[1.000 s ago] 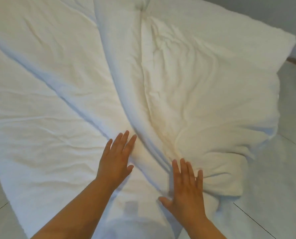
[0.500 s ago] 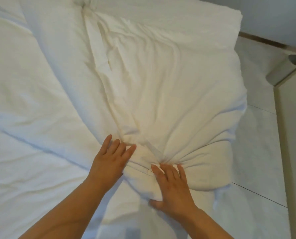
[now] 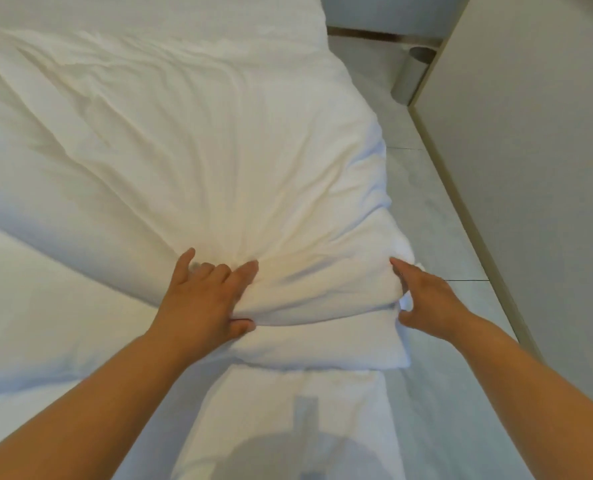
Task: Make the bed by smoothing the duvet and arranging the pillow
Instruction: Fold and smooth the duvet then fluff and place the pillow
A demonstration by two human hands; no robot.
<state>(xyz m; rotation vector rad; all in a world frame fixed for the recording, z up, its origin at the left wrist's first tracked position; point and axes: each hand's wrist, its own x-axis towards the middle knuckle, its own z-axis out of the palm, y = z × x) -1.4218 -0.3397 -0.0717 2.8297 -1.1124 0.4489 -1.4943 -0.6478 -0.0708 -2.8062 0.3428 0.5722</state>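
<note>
No longer flat, the left hand (image 3: 203,301) and right hand (image 3: 426,303) now grab the bunched edge of the puffy white duvet (image 3: 219,150) with curled fingers, probably ready to pull it smooth.

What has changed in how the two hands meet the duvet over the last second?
The left hand, flat a second ago, now grips the bunched edge of the duvet; the right hand has moved out right to pinch its corner. The duvet stays wrinkled.
</note>
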